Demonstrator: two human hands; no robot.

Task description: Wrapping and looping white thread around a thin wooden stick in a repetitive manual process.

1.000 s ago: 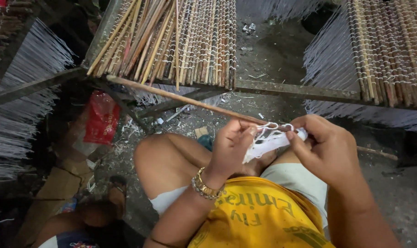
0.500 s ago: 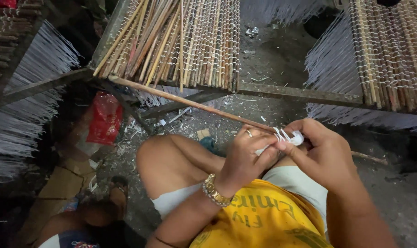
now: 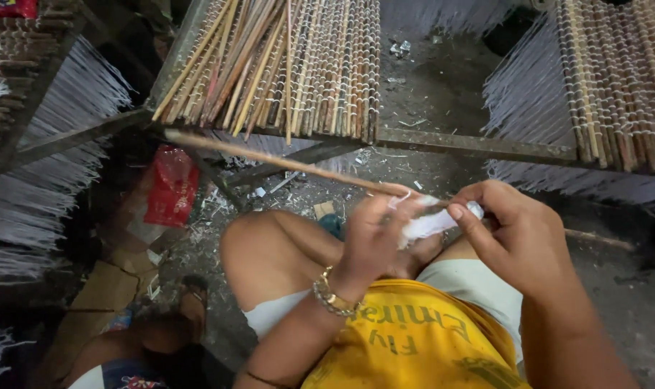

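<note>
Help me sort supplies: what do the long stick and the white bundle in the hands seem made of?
Long stick: likely bamboo or wood, tan, matte, thin and straight. White bundle: probably cotton thread or string, soft and fibrous, pinched between left hand and right hand.

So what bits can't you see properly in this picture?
- Head view: the long stick disappears behind both hands, so its middle is hidden.
- The white thread bundle is mostly covered by the left hand and right hand; how it is tied is blurred.
- The wooden rack on the right is cut off by the frame edge.
</note>
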